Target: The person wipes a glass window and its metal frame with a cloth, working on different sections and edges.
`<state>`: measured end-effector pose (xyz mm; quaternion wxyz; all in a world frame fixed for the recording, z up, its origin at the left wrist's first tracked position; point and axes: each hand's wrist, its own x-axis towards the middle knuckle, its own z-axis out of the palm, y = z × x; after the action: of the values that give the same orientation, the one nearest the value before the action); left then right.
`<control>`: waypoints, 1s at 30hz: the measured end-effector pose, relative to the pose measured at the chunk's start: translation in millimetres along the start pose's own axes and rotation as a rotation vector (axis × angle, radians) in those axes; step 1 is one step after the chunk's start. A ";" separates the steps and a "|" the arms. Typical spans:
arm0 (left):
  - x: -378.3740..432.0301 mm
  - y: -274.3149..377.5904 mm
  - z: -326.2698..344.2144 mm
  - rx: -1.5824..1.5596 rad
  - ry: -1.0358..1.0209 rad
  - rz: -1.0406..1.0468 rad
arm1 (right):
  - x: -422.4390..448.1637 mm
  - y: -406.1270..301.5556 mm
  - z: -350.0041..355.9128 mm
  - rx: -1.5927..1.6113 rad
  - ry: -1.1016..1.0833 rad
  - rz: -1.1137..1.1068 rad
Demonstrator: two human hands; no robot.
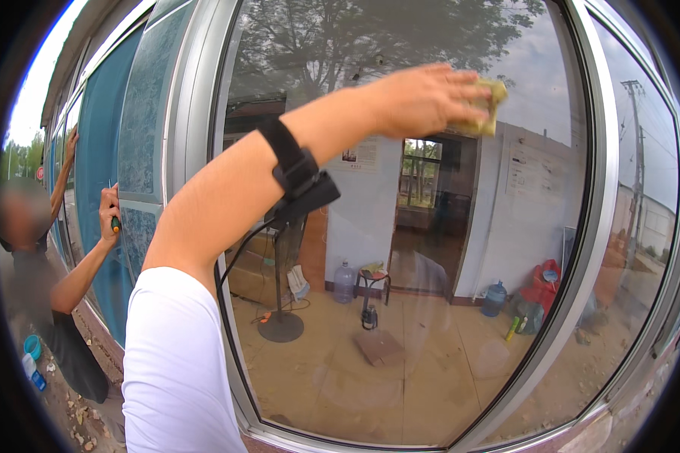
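Observation:
My left hand reaches up across a large window pane, palm towards the glass and fingers pointing right. In its fingers is a yellowish sponge, held near the upper right of the pane; both are blurred by motion. A black strap with a black device sits around my left forearm, and a black cable runs down from it. My right hand is out of view. A silvery metal frame borders the pane, which reflects trees and sky.
At the left, a person stands close to the blue-covered windows, one hand gripping a green-and-orange tool handle. A turquoise bucket is on the ground. Through the glass appear a stool, water bottles and a stand base.

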<state>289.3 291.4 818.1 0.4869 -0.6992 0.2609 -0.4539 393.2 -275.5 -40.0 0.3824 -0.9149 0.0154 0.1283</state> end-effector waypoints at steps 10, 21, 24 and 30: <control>-79.8 -126.3 -39.7 0.026 0.142 -0.422 | 3.5 -4.8 17.3 0.041 -0.044 0.011; -117.1 85.3 -33.7 -0.326 -0.269 0.162 | 13.6 -10.9 8.0 0.007 -0.068 0.011; -84.9 24.7 -34.7 -0.111 -0.170 -0.012 | 13.6 -16.8 9.0 0.003 -0.074 0.009; -87.8 -167.2 -42.7 0.047 0.178 -0.451 | 16.3 -27.6 19.9 0.002 -0.107 0.004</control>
<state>198.8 408.4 942.9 0.3647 -0.6856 0.1294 -0.6167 408.0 -240.8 -38.2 0.3832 -0.9064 -0.0031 0.1779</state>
